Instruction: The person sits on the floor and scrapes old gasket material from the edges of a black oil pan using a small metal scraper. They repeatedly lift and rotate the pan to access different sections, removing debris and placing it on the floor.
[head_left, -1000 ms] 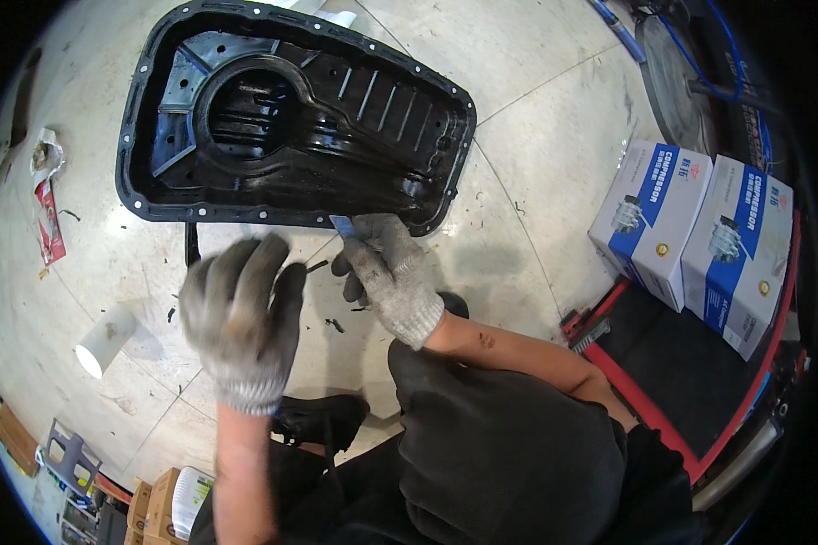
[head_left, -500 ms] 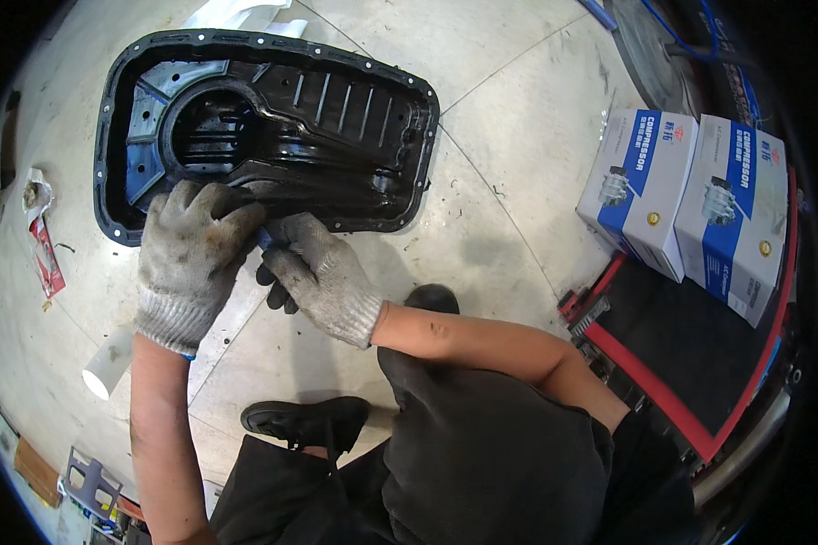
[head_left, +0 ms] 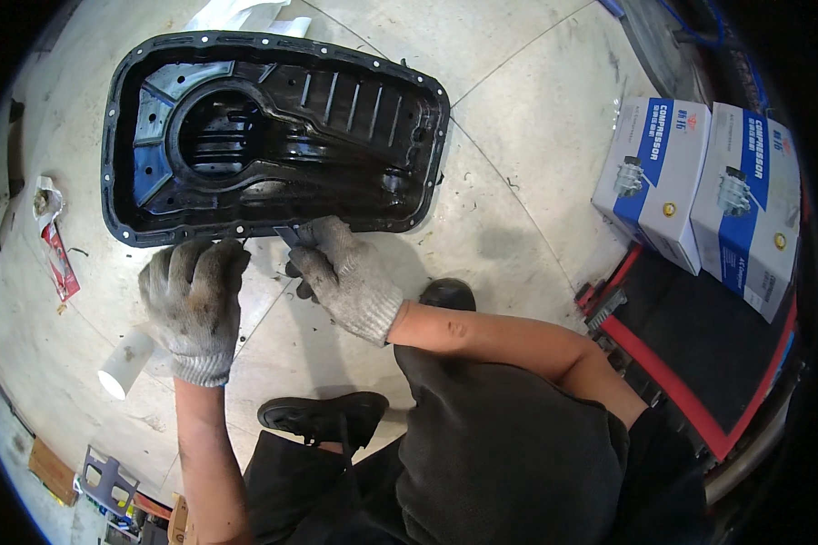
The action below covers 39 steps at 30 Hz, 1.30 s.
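A black oil pan [head_left: 273, 204] lies open side up on the floor, with small holes along its rim and a wet, dark inside. My left hand [head_left: 194, 304], in a dirty grey-white knit glove, is at the pan's near rim, left of the middle. Its fingers are curled and their tips are hidden, so whether they grip the rim cannot be made out. Just to the right, my gloved right hand [head_left: 341, 272] pinches a small dark flat-ended tool [head_left: 287, 235], whose tip meets the near rim. Most of that tool is hidden by the fingers.
Two white-and-blue cardboard boxes [head_left: 656, 182] stand at the right on a black, red-edged board [head_left: 691, 336]. A white cylinder [head_left: 125, 363] lies left of my left forearm. A red-and-white packet [head_left: 59, 263] and scattered dark scraps lie on the floor. My shoe [head_left: 323, 420] is close below.
My left hand has drawn back from over the pan's inside to its near rim. My right hand still holds the tool near the rim. The whole view has shifted slightly.
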Each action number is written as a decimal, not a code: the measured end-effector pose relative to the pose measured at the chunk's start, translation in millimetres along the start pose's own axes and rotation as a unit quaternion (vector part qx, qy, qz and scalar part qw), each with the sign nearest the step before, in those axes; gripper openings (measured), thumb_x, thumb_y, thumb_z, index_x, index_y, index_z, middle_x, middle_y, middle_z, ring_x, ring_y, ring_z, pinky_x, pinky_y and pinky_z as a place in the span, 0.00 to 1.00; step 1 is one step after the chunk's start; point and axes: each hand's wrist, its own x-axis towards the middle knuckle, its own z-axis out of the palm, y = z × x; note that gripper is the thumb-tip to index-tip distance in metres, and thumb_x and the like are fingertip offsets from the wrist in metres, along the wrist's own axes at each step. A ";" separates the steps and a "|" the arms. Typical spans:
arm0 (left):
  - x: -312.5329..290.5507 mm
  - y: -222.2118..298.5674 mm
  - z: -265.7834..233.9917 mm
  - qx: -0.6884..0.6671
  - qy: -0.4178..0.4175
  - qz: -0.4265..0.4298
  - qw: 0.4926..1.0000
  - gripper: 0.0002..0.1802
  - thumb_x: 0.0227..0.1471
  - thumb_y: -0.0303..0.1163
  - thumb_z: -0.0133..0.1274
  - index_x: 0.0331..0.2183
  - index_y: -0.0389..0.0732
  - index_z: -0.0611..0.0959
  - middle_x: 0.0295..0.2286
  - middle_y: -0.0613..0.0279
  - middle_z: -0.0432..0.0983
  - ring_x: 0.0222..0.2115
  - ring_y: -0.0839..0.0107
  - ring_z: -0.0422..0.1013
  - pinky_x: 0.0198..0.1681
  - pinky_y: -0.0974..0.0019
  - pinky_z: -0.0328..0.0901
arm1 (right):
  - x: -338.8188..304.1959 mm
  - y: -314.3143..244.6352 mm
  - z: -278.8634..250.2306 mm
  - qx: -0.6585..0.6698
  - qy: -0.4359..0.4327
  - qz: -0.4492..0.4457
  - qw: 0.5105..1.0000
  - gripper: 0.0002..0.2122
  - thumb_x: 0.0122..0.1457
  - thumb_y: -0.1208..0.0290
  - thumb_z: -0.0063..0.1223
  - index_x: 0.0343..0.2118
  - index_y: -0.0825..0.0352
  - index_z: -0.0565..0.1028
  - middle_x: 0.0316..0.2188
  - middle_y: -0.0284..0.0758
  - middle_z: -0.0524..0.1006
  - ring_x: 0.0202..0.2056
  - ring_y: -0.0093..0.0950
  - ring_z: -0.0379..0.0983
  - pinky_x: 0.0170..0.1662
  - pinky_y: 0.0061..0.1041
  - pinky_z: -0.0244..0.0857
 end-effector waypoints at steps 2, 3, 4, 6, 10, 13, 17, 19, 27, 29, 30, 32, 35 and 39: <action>-8.9 -1.3 5.0 0.010 -0.013 -0.034 0.999 0.10 0.51 0.37 0.68 0.37 0.49 0.87 0.36 0.66 0.81 0.38 0.59 0.74 0.44 0.53 0.66 | 1.4 5.5 0.3 0.001 -0.004 -0.019 1.000 0.10 0.69 0.74 0.55 0.49 0.71 0.71 0.33 0.48 0.83 0.32 0.42 0.83 0.36 0.37 0.76; -8.7 -0.3 5.2 0.003 -0.007 -0.042 0.999 0.09 0.52 0.37 0.68 0.36 0.50 0.87 0.35 0.66 0.81 0.38 0.58 0.74 0.43 0.53 0.66 | 1.7 7.7 1.7 -0.003 0.003 -0.018 1.000 0.10 0.69 0.74 0.55 0.48 0.71 0.71 0.33 0.49 0.83 0.33 0.44 0.83 0.37 0.39 0.76; -7.7 -0.3 5.0 0.007 -0.002 -0.045 0.999 0.08 0.52 0.37 0.68 0.36 0.50 0.87 0.35 0.66 0.81 0.38 0.58 0.74 0.43 0.53 0.66 | 1.4 10.0 2.7 -0.007 0.009 -0.018 1.000 0.10 0.68 0.74 0.56 0.48 0.71 0.71 0.34 0.49 0.83 0.34 0.47 0.83 0.38 0.40 0.76; -5.7 -1.3 3.2 0.014 0.008 -0.052 0.999 0.07 0.52 0.36 0.67 0.35 0.50 0.87 0.35 0.66 0.82 0.38 0.58 0.75 0.43 0.53 0.66 | 1.2 14.4 3.4 -0.024 0.013 -0.024 0.999 0.10 0.68 0.73 0.57 0.48 0.71 0.71 0.35 0.49 0.83 0.36 0.49 0.83 0.39 0.42 0.76; -9.4 4.2 3.5 -0.012 -0.023 -0.071 0.997 0.08 0.51 0.35 0.68 0.34 0.50 0.87 0.35 0.65 0.82 0.38 0.58 0.75 0.43 0.52 0.66 | 1.8 24.1 3.4 -0.065 0.016 -0.054 0.996 0.12 0.68 0.72 0.58 0.49 0.70 0.71 0.36 0.49 0.83 0.38 0.51 0.83 0.39 0.43 0.76; -10.0 7.5 4.8 -0.018 -0.026 -0.086 0.996 0.08 0.50 0.34 0.69 0.34 0.49 0.87 0.36 0.65 0.83 0.38 0.58 0.75 0.43 0.52 0.66 | 2.2 22.3 5.1 -0.040 0.005 -0.037 0.998 0.12 0.68 0.72 0.56 0.50 0.69 0.70 0.36 0.49 0.84 0.36 0.50 0.83 0.39 0.43 0.77; -7.6 1.4 5.8 -0.018 -0.002 -0.074 0.997 0.07 0.50 0.34 0.69 0.34 0.48 0.88 0.36 0.63 0.83 0.39 0.57 0.76 0.46 0.53 0.67 | 5.7 1.6 12.0 0.050 -0.025 0.026 0.998 0.10 0.72 0.70 0.54 0.47 0.72 0.72 0.35 0.41 0.84 0.33 0.27 0.85 0.35 0.28 0.79; -5.1 -0.8 4.3 -0.033 0.012 -0.057 0.998 0.08 0.50 0.33 0.69 0.35 0.46 0.89 0.36 0.61 0.83 0.40 0.56 0.76 0.47 0.53 0.68 | 3.1 5.8 20.5 0.035 -0.048 0.046 0.997 0.10 0.73 0.69 0.53 0.46 0.72 0.73 0.35 0.41 0.84 0.31 0.26 0.84 0.32 0.27 0.78; -2.6 -0.8 6.7 -0.169 -0.005 -0.135 0.976 0.08 0.50 0.31 0.69 0.36 0.44 0.90 0.35 0.58 0.84 0.39 0.53 0.76 0.44 0.53 0.70 | -5.2 5.2 14.6 0.040 -0.020 0.028 0.999 0.12 0.73 0.65 0.51 0.46 0.70 0.76 0.31 0.39 0.82 0.27 0.25 0.79 0.30 0.28 0.74; -2.2 -1.1 7.0 -0.183 -0.010 -0.144 0.972 0.08 0.51 0.30 0.69 0.36 0.44 0.91 0.35 0.57 0.84 0.39 0.53 0.77 0.45 0.52 0.70 | -6.6 7.6 14.4 -0.001 -0.003 -0.020 1.000 0.12 0.74 0.64 0.51 0.46 0.70 0.75 0.31 0.39 0.82 0.30 0.22 0.79 0.32 0.25 0.74; -2.7 -1.5 8.1 -0.189 -0.013 -0.146 0.971 0.08 0.51 0.30 0.69 0.36 0.44 0.91 0.35 0.57 0.84 0.39 0.53 0.77 0.45 0.52 0.70 | -7.0 7.1 16.0 0.053 -0.032 0.040 0.997 0.13 0.74 0.64 0.50 0.47 0.70 0.75 0.33 0.38 0.82 0.31 0.21 0.79 0.33 0.24 0.74; -2.8 -2.1 6.9 -0.197 -0.021 -0.151 0.968 0.08 0.52 0.29 0.68 0.37 0.42 0.90 0.36 0.57 0.84 0.39 0.54 0.78 0.45 0.54 0.70 | -6.6 5.2 22.2 0.159 -0.089 0.158 0.971 0.14 0.75 0.63 0.49 0.50 0.71 0.74 0.36 0.36 0.82 0.33 0.21 0.79 0.35 0.23 0.75; -2.8 -2.4 3.7 -0.204 -0.032 -0.156 0.966 0.08 0.53 0.28 0.67 0.38 0.40 0.90 0.36 0.57 0.85 0.39 0.58 0.79 0.44 0.59 0.72 | -7.3 3.3 32.7 0.231 -0.080 0.195 0.950 0.15 0.76 0.61 0.49 0.49 0.71 0.75 0.36 0.37 0.82 0.33 0.20 0.80 0.33 0.23 0.76; -4.1 -4.1 5.2 -0.212 -0.037 -0.159 0.964 0.09 0.53 0.28 0.67 0.39 0.40 0.90 0.37 0.56 0.85 0.39 0.59 0.79 0.44 0.59 0.72 | -10.8 4.5 36.3 0.176 -0.042 0.098 0.979 0.18 0.76 0.58 0.46 0.45 0.72 0.75 0.29 0.38 0.82 0.25 0.26 0.80 0.28 0.28 0.74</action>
